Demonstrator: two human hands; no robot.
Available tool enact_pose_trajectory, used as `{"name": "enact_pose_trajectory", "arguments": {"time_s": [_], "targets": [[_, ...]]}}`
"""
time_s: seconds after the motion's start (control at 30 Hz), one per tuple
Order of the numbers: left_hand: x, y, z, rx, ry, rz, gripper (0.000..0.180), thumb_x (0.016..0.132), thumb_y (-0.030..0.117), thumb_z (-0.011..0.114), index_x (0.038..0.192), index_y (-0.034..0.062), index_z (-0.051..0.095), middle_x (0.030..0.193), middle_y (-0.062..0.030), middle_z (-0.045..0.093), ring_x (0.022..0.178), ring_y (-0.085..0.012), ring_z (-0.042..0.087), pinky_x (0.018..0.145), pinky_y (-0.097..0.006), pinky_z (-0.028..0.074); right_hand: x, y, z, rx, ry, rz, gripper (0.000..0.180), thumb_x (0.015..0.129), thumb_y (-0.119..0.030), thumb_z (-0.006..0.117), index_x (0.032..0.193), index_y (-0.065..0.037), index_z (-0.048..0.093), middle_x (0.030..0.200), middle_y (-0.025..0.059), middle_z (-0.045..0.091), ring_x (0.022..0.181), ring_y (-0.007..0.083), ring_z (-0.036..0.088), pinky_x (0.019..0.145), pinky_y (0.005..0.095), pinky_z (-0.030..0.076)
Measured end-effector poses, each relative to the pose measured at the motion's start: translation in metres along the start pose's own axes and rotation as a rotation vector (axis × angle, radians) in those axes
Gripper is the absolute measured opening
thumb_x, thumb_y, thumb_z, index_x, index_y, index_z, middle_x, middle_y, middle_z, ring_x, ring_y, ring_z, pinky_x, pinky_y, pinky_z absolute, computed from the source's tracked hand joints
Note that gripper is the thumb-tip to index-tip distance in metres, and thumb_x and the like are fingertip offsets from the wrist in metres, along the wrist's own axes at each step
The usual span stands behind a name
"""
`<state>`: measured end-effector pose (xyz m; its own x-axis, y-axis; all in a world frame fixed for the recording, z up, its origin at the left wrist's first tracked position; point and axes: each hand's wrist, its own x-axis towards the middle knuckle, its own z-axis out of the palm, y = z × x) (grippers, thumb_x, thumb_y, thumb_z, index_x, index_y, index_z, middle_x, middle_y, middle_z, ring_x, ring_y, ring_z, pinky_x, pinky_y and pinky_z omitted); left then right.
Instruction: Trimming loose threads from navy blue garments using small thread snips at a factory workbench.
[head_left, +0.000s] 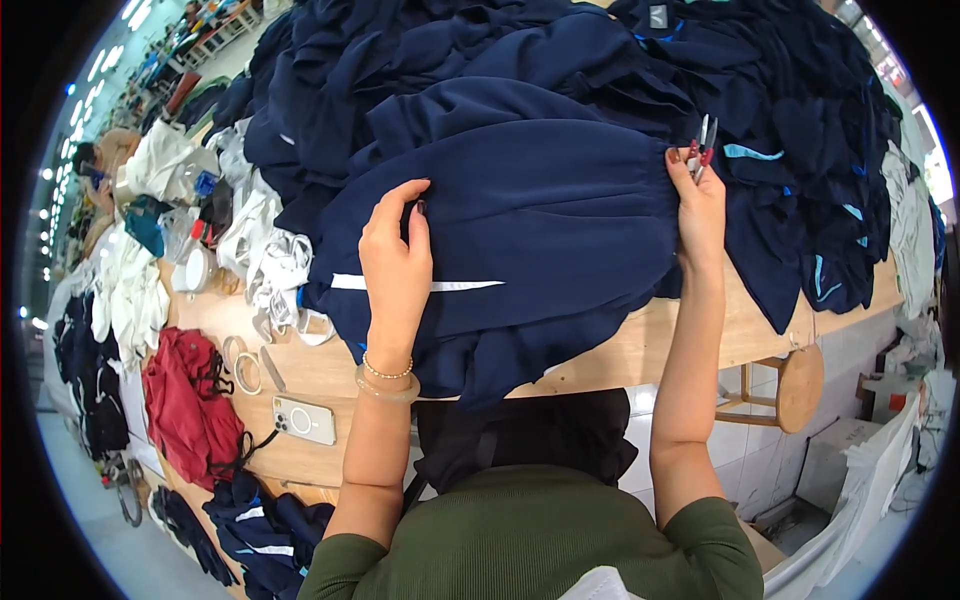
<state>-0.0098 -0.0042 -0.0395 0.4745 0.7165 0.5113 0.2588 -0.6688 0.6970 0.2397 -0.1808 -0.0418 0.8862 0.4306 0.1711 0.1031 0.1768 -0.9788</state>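
navy garment [520,210]: spread on tabletop [640,350], near edge | left hand [397,262]: grip pinching its cloth | right hand [700,205]: clamped on red-handled snips [703,140] at garment's right edge | likely soft, light, floppy; best held at gathered edge

left arm: bare forearm rises from lower edge, near upright, beads and bangle at wrist | left hand [396,262]: palm down, fingers curled, thumb spread, grip closed on cloth | right arm: bare forearm rises straight, elbow low | right hand [699,205]: raised, fingers pinched shut, small snips in grip
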Motion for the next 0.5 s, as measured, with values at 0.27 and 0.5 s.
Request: {"name": "enact_pose_trajectory", "arguments": {"time_s": [0.27,0.5], "targets": [[-0.008,0.032,0.003,-0.078,-0.072,0.292,0.023,0.078,-0.004,0.068,0.100,0.0021,0.069,0.101,-0.0087,0.062,0.090,-0.0230,0.059,0.082,-0.031,0.047,0.001,0.003,-0.003,-0.017,-0.018,0.049,0.017,0.093,-0.023,0.066,0.090,-0.007,0.064,0.078,-0.0062,0.057,0.072,0.0030,0.047,0.068,0.0194,0.038],[0.008,0.037,0.027,-0.328,-0.287,0.129,0.006,0.078,-0.001,0.069,0.083,0.0016,0.068,0.084,-0.0053,0.056,0.069,-0.0181,0.061,0.062,-0.028,0.049,-0.001,-0.009,-0.007,-0.099,-0.045,0.024,0.017,0.094,-0.022,0.065,0.090,-0.005,0.063,0.077,-0.0072,0.055,0.072,0.0027,0.046,0.068,0.0191,0.038]]}}
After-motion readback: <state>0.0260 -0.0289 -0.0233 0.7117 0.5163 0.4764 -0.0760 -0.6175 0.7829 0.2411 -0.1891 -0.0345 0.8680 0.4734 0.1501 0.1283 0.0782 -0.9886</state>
